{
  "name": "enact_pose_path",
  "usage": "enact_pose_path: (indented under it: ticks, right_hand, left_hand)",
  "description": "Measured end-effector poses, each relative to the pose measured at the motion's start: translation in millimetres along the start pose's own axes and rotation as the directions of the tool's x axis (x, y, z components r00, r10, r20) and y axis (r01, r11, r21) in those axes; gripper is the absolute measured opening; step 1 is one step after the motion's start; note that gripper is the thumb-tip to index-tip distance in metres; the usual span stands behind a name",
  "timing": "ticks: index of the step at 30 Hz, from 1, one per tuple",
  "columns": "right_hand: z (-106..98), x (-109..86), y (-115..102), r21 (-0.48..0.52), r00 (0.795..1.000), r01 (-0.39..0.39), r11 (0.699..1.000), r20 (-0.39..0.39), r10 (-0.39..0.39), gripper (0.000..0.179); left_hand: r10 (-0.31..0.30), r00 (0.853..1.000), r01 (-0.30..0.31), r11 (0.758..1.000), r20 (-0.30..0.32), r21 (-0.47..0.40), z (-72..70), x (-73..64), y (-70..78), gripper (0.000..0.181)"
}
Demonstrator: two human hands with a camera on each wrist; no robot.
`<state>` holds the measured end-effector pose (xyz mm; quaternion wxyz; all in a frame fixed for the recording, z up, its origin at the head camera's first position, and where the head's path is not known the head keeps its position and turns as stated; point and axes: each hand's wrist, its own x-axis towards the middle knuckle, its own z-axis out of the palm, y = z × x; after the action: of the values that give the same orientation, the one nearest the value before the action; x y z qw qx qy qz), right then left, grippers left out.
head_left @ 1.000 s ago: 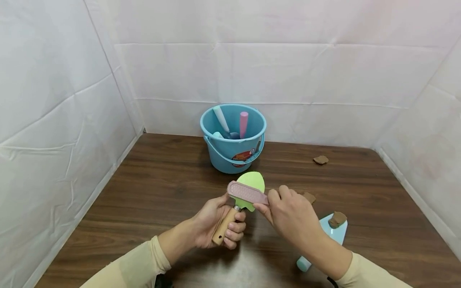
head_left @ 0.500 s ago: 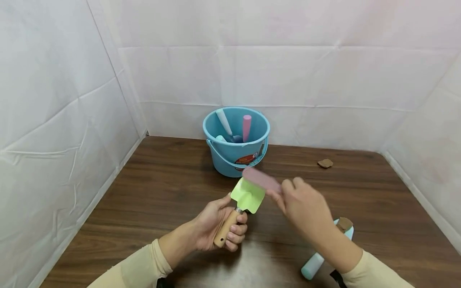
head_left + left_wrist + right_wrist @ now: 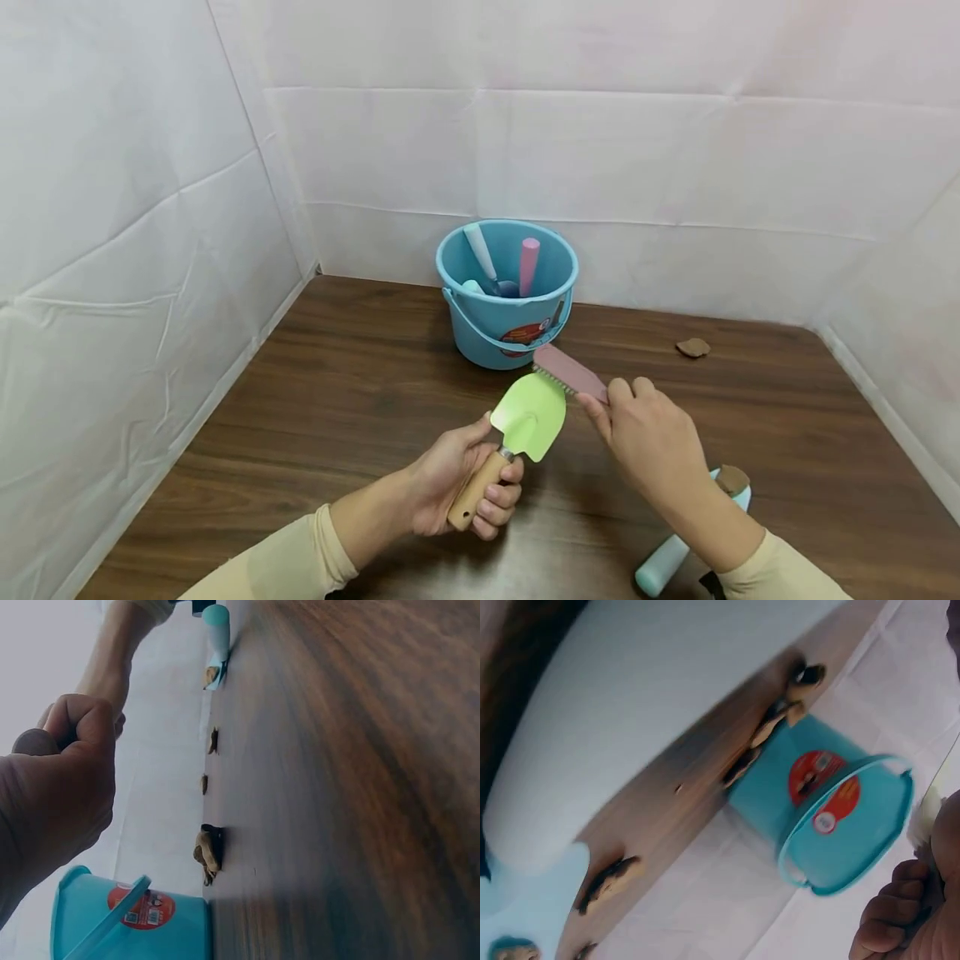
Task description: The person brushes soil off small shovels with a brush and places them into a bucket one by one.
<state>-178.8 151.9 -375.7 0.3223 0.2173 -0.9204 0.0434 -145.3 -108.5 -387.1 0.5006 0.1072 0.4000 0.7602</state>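
My left hand (image 3: 442,483) grips the wooden handle of a small trowel (image 3: 531,415) with a light green blade, which points up and away from me. The left wrist view shows my curled fingers (image 3: 90,750) and the handle's round end (image 3: 35,742). Between the thumb and fingers of my right hand (image 3: 654,437) is a pink brush (image 3: 570,372). Its pale bristles face down at the far right edge of the blade, touching it or very close. In the right wrist view my right hand (image 3: 900,919) shows only at the lower right, and the brush is mostly hidden.
A blue bucket (image 3: 495,333) with several handled tools inside stands at the back. Beneath my right forearm lies a light blue tool (image 3: 662,567) bearing a brown lump (image 3: 732,480). Another brown piece (image 3: 693,347) lies back right; several more (image 3: 208,851) show on the table.
The brush has swept from across the middle of the blade to its far right edge, turning so its bristles show. The trowel blade has turned in my left hand. The view has shifted slightly.
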Motion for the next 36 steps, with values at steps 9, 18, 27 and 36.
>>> enact_pose_path:
  ticks: [9,18,27,36]
  right_hand:
    - [-13,-5.1,-28,0.066,0.99,0.138,0.988,-0.046,-0.136,0.064]
    - [-13,-3.7,-33,0.021,0.997,0.074,0.997,0.02,-0.074,0.061]
    - [-15,12.3,1,-0.021,0.986,-0.139,0.99,0.085,0.141,0.05]
    - [-28,19.7,4,0.009,0.968,-0.181,0.984,0.176,0.176,0.052]
  left_hand:
    - [0.029,0.999,-0.028,0.999,0.017,-0.037,-2.2,2.4,1.8,0.068]
    - [0.044,0.997,-0.04,0.997,0.059,-0.065,-5.9,4.3,5.3,0.068]
    - [0.06,0.994,-0.058,0.998,0.093,-0.031,-13.0,3.9,9.5,0.068]
    - [0.091,0.994,-0.092,0.996,0.053,0.01,-13.9,-4.3,21.9,0.068]
